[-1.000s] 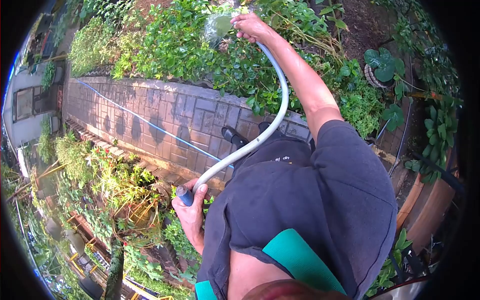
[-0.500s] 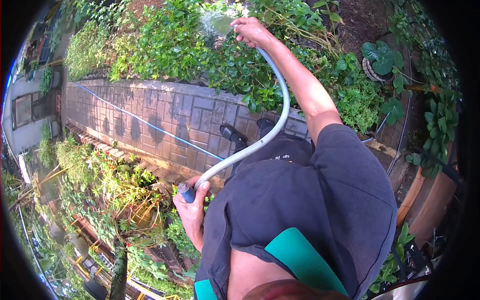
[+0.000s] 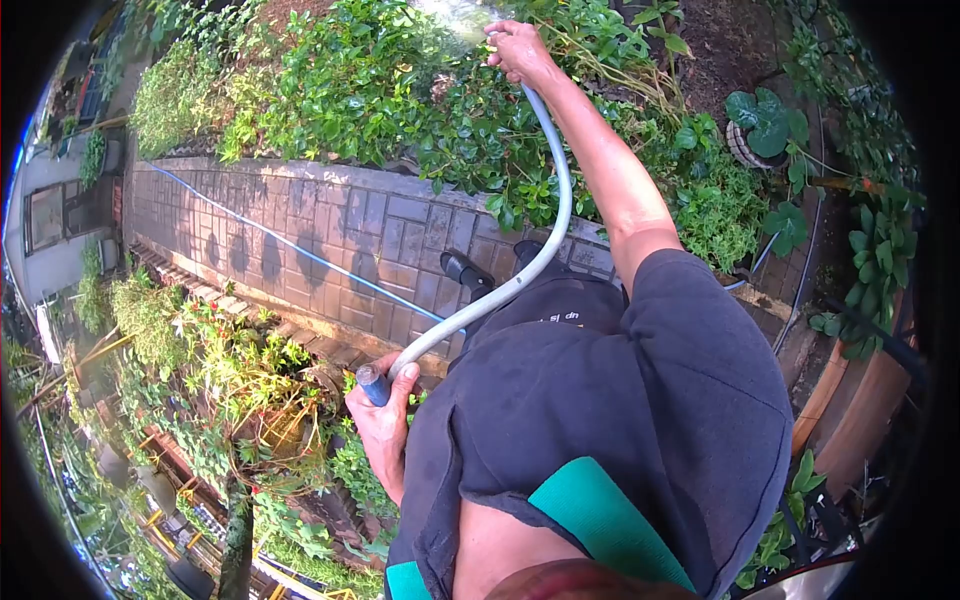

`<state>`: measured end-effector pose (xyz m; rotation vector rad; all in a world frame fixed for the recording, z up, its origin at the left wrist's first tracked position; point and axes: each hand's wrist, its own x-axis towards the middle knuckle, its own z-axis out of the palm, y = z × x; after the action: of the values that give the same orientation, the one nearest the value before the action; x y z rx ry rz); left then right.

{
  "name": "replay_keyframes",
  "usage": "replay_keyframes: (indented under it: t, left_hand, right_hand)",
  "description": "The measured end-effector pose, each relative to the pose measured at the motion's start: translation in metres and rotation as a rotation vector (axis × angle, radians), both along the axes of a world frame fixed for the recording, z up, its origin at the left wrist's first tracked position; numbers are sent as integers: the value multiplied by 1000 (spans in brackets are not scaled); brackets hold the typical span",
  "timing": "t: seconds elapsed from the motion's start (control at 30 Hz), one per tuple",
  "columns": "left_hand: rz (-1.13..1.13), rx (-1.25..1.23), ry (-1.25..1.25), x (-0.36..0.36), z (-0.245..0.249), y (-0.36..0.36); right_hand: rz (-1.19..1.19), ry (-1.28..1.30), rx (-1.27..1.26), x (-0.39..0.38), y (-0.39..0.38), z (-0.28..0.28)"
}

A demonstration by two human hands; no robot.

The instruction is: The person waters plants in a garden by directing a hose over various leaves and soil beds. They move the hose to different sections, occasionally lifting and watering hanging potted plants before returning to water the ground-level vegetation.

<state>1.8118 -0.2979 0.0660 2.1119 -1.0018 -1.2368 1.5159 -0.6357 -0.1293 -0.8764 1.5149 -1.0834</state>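
A pale grey garden hose (image 3: 556, 190) curves in an S across the front of my body. At the top, over the leafy plants (image 3: 500, 150), my right hand (image 3: 520, 52) is closed around its end, and water (image 3: 455, 18) sprays out beyond the fingers. Lower left, beside my torso, my left hand (image 3: 383, 425) is closed around another stretch of the hose. A short blue cylinder (image 3: 373, 384) with a greyish round end sticks up from the same hand. Whether it joins the hose is hidden by the fingers.
A wet brick path (image 3: 330, 215) with a raised kerb runs under my feet (image 3: 465, 268). A thin blue hose (image 3: 290, 243) lies along it. Planted beds (image 3: 230, 370) border both sides. A round planter (image 3: 752, 140) stands right; a building (image 3: 62, 220) is far left.
My right hand has moved slightly up and to the right with the hose end, and the spray has shifted up too. The hose's curve has moved slightly left. My left hand stays put.
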Motion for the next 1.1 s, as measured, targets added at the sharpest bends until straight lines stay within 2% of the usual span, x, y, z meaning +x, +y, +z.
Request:
replay_keyframes:
  t: [0.8,0.97,1.1]
  left_hand:
    - [27,-6,67,11,-5,-1]
    - [82,16,139,10,-3,-1]
    - [80,-38,193,19,-16,8]
  right_hand:
    - [-25,-42,23,15,13,-11]
    - [-41,8,15,16,13,-7]
    - [-84,166,-19,24,13,-6]
